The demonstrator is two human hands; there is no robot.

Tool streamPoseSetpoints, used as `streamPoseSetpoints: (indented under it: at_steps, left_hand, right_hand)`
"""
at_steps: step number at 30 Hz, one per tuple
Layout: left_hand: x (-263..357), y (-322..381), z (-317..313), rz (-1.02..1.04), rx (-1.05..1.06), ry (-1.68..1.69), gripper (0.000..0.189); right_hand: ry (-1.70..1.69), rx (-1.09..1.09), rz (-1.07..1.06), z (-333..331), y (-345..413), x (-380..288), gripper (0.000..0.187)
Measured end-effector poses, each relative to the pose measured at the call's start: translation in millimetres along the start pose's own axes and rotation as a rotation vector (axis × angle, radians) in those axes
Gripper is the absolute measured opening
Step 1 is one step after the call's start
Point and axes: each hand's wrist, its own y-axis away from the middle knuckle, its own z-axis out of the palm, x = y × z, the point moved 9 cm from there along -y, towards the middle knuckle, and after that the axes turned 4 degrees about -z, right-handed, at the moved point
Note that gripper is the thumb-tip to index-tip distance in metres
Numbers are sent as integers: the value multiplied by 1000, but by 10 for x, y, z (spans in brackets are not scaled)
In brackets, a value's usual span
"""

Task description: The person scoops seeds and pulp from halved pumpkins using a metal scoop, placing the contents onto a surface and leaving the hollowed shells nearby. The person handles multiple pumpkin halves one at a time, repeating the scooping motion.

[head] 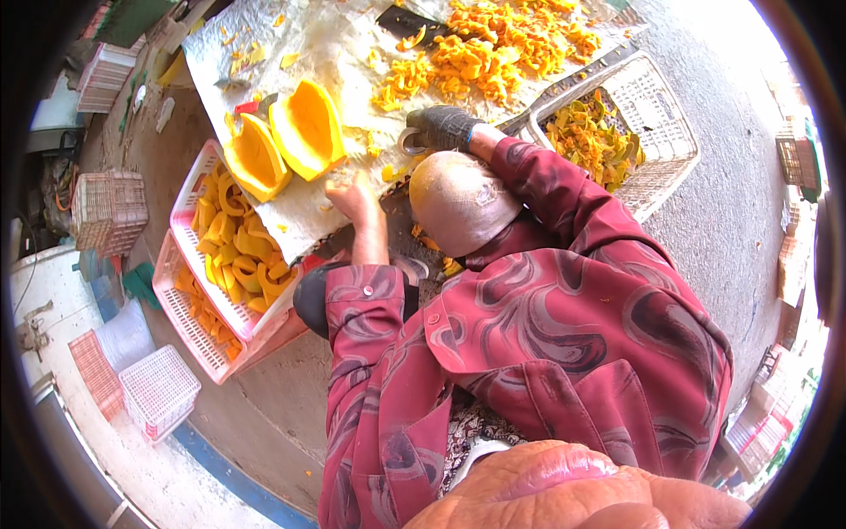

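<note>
My left hand (357, 197), bare, is curled at the near edge of the covered table (330, 228); nothing shows in it. Just beyond lie two hollowed pumpkin halves (307, 132) (256, 159), cut faces up. My right hand (441, 127), in a dark glove, grips a ring-shaped metal scraper (411, 141) over the tabletop. Under my right forearm bulges a smooth, rounded tan thing (462, 202); whether it is a whole pumpkin or a covered knee I cannot tell. Stringy orange pumpkin pulp (476, 63) is heaped past the glove.
Stacked crates (177, 218) at the table's left hold cut pumpkin pieces (241, 244). A white crate (661, 106) on the right contains pumpkin scraps (591, 142). A dark flat blade (406, 25) and a red-handled tool (246, 107) lie on the table. More crates (158, 393) stand on the floor.
</note>
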Motion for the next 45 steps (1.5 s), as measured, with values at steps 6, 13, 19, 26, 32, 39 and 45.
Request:
streamPoseSetpoints:
  at_steps: [6,13,19,26,32,39,45]
  left_hand:
    - [299,476,943,-173,-591,116,69]
    - [964,456,1306,-384,-770,414,53]
    - [1157,636,1527,-629,-775,830,67]
    - [610,63,1218,-575,-506,788,48]
    - [864,-73,872,-491,-453,703,36]
    - [1027,-336,460,-445,-346,763,34]
    - [1057,-326,368,-417,-350,742,34]
  right_hand:
    - [20,472,268,-733,105,570,33]
    - [-408,760,339,-1113,193,312,36]
    - [110,603,-9,-897,-12,-450,25]
    - [20,421,-346,-753,-163,-543,16]
    - [264,459,271,-1417,-767,856,32]
    - [542,-255,356,-1186,-1295,1320,45]
    - [541,-94,509,-1309,-1085,1429,50]
